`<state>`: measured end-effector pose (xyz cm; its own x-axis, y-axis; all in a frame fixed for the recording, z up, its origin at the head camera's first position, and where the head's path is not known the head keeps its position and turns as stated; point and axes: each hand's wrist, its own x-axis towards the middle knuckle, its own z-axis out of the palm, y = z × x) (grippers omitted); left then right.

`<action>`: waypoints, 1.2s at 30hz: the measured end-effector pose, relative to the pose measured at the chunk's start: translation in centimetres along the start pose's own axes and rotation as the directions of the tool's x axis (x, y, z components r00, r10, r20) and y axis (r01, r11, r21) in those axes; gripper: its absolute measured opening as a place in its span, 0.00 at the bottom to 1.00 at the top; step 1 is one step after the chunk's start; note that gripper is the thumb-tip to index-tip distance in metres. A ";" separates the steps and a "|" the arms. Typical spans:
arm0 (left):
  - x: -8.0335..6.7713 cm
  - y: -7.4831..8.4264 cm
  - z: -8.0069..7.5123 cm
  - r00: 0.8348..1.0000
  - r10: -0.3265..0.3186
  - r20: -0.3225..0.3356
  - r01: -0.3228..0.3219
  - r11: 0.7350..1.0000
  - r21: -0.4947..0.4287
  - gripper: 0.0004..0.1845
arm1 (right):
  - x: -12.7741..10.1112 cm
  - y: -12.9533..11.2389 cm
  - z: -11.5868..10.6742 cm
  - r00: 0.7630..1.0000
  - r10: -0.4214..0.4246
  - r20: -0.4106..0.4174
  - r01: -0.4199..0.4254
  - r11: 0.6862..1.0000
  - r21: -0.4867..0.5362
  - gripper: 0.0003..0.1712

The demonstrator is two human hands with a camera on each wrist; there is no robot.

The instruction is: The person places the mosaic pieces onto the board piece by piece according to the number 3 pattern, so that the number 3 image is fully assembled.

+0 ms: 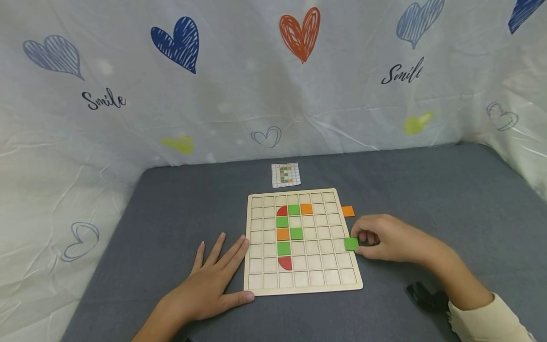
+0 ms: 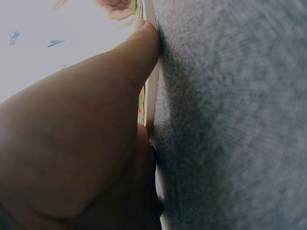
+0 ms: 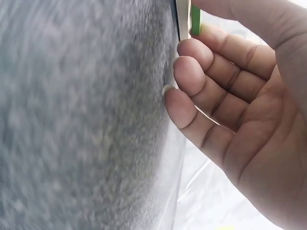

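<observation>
- Grey cloth (image 1: 427,190) covers my table, and a white sheet (image 1: 239,95) with hearts and the word "Smile" hangs behind it.
- Closest to me, my left hand (image 1: 209,285) lies flat on the cloth, fingers straight and spread. My thumb and fingers touch the left edge of the board (image 1: 299,288). I think I press there so the board does not slide.
- My right hand (image 1: 384,240) is at the right edge of the board. Its fingers are curled and pinch a green tile (image 1: 351,243), which sits right at the rim by the last column. My right wrist view shows the tile (image 3: 195,19) tucked between thumb and finger.
- A small black thing (image 1: 427,297) lies on the cloth near my right arm. I cannot tell what it is.
- On the board I count four green squares, two orange squares and two red half rounds. They sit together in the middle columns, each in its own cell.
- One more orange tile (image 1: 348,211) waits on the cloth, just beside the right rim and apart from my hand.
- Farthest off lies one small card (image 1: 285,175), just past the top of the board. It shows a tiny coloured pattern, maybe put there so I can look at it.
</observation>
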<state>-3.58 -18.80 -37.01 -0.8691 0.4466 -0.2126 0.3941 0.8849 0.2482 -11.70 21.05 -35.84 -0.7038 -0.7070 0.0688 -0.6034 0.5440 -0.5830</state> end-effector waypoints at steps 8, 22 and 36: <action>0.0 0.0 -0.1 1.000 -0.009 0.008 0.009 1.000 -0.002 0.49 | 0.2 -1.1 0.7 0.999 0.003 0.034 -0.003 1.000 0.000 0.12; -0.1 0.0 -0.1 1.000 -0.002 0.009 0.002 1.000 -0.016 0.49 | 0.7 -2.3 1.4 0.998 -0.011 0.064 0.014 0.998 -0.054 0.12; 0.0 0.1 -0.3 1.000 -0.003 0.021 0.003 1.000 -0.019 0.49 | 2.1 -3.5 1.9 0.995 -0.082 0.057 0.086 0.993 -0.080 0.08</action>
<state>-3.60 -18.81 -36.75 -0.8637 0.4470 -0.2329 0.3857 0.8836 0.2654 -10.33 16.85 -35.16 -0.6297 -0.7737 0.0702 -0.6900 0.5154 -0.5082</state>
